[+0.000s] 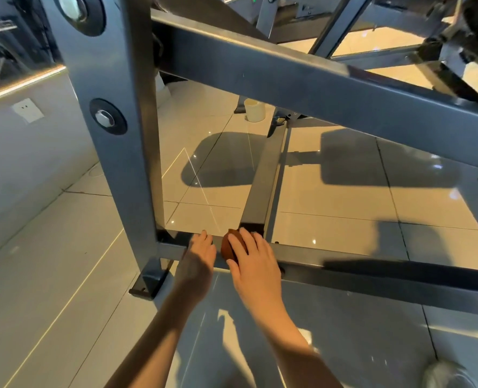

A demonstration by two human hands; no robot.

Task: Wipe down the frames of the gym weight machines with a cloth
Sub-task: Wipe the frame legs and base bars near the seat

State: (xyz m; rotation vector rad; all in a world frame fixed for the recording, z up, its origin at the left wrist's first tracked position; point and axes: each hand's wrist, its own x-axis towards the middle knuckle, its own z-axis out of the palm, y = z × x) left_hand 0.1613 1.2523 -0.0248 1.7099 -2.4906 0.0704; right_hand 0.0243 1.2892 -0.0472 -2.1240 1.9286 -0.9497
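A grey steel weight-machine frame fills the view. Its low base bar (344, 261) runs left to right just above the floor. A brown cloth (228, 247), bunched small, lies on that bar where a second floor bar (263, 186) joins it. My right hand (252, 261) covers the cloth and presses it onto the bar, fingers spread over it. Just left of the cloth, my left hand (200, 256) rests on the same bar with straight fingers. The thick upright post (120, 135) stands to the left of both hands.
A sloping crossbeam (316, 79) passes overhead above the hands. The post's foot plate (148, 284) sits on the glossy tiled floor. A white cup-like container (255, 110) stands on the floor further back. A wall with a socket (28, 110) is at left.
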